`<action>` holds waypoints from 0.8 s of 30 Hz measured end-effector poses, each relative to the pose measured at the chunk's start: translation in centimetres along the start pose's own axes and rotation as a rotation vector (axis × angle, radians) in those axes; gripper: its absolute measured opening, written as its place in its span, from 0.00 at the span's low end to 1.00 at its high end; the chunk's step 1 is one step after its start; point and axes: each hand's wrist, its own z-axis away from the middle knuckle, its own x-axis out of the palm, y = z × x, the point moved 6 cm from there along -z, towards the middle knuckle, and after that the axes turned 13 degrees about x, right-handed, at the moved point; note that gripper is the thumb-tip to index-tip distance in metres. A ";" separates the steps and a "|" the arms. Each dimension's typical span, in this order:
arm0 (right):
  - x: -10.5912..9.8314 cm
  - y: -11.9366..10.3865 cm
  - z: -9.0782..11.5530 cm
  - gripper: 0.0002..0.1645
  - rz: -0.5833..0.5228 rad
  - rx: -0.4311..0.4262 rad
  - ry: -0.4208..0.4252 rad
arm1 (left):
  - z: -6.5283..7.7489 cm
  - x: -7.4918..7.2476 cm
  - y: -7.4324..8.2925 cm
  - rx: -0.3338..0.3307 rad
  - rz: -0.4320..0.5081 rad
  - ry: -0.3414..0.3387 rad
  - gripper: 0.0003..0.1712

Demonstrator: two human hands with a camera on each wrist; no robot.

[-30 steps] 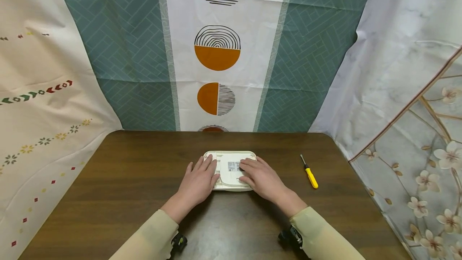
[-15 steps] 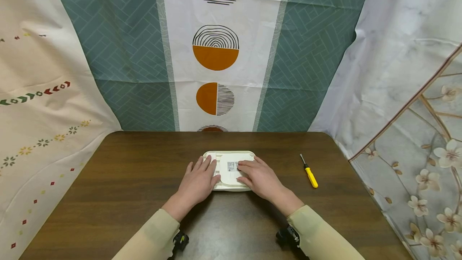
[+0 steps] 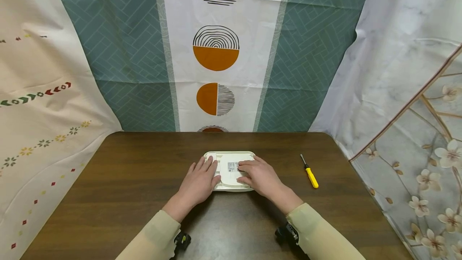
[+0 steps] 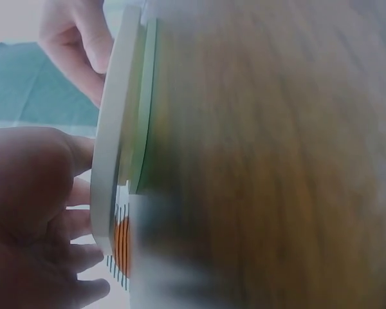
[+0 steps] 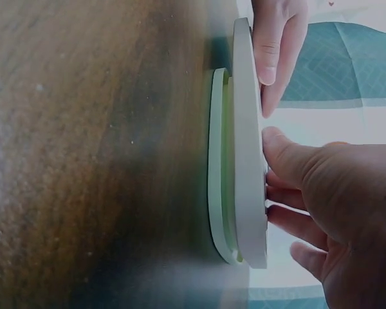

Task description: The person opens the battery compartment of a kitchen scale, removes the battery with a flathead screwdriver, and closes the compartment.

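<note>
A flat, white plastic device with rounded corners lies on the table, with a raised square panel and a small printed label facing up. My left hand rests with extended fingers on its left part. Over the panel's right side, my right hand touches the surface with relaxed fingers and covers part of the label. From the side, the right wrist view shows a thick upper body above a thinner pale green-white rim. Both thumbs point inward.
A screwdriver with a yellow handle lies to the right on the brown wooden table. Patterned cloths hang behind the table and along both sides.
My right hand has shifted very slightly to the left over the panel. The left hand, the device and the screwdriver stay in place.
</note>
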 end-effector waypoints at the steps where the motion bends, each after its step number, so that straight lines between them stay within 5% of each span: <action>1: 0.0 0.0 0.0 0.25 -0.001 0.003 -0.002 | 0.0 0.0 0.0 0.004 0.004 0.002 0.35; 9: -0.1 0.1 0.1 0.24 -0.003 -0.007 0.018 | 0.1 0.1 0.0 0.013 0.025 0.021 0.35; 13: -0.2 -0.1 0.2 0.13 0.008 -0.072 0.045 | 0.1 0.1 0.1 0.012 0.026 0.024 0.35; 24: -0.2 -0.5 0.2 0.13 0.092 -0.176 0.110 | -0.1 0.0 0.1 0.012 0.019 0.017 0.35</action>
